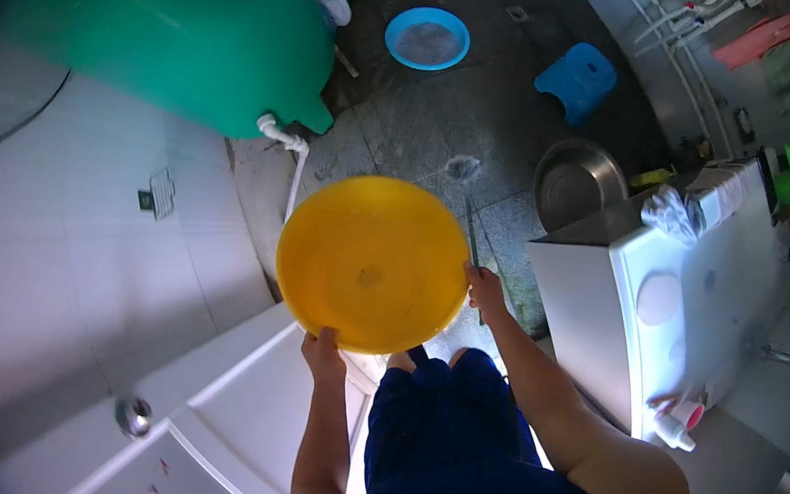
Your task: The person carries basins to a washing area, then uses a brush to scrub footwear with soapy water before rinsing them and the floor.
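Middle floor: a passage is left over the grey floor (391, 130) between the green tank (174, 24) and the white-topped unit (597, 316).
Near end: that passage is covered by the yellow basin (373, 259), gripped at its rim by the left hand (324, 353) and right hand (485, 292).
Tank side: the way is narrowed by a white pipe (298, 178).
Unit side: the far corner is crowded by a steel basin (580, 184).
Far floor: a gap is left between the blue basin (424, 65) and blue stool (580, 81).
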Demonstrator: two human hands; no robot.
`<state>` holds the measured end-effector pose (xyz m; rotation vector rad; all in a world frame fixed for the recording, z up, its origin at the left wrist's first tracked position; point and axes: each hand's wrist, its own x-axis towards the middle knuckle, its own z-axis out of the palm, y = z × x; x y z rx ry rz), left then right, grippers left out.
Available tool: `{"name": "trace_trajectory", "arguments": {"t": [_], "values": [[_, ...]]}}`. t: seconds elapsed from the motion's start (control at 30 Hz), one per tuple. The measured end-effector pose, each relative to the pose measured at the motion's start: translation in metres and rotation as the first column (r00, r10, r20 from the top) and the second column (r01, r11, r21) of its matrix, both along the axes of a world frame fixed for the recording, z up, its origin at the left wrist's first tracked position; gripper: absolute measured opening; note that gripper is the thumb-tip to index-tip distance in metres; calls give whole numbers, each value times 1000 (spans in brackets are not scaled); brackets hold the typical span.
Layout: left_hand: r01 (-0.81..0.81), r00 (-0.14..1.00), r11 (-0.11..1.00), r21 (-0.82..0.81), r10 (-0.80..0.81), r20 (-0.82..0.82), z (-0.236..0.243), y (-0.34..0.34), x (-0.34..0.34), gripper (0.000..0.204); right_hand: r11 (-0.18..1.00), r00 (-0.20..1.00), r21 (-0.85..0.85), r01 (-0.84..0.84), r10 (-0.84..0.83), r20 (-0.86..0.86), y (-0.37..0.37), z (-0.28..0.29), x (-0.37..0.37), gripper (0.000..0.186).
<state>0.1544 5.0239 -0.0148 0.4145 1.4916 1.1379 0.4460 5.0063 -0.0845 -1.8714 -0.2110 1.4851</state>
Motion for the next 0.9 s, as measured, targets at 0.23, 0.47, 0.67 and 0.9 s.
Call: {"name": "trace_trajectory", "arguments": {"t": [0.23,0.47,0.67,0.9], "values": [[218,975,976,11,-217,-51,-1,173,80,19,973,958,-1,232,-229,172,96,-19,40,36],[369,880,927,-68,-372,-295,-38,303,207,12,948,914,-38,316,-293,279,198,-108,133,37],[302,952,942,-144,-306,-9,-106,401,319,14,943,864,-27,331,-292,411,281,-137,264,44],[411,901,850,-329,-433,9,-187,511,409,18,925,812,-328,194,37,583,411,-107,368,60]]}}
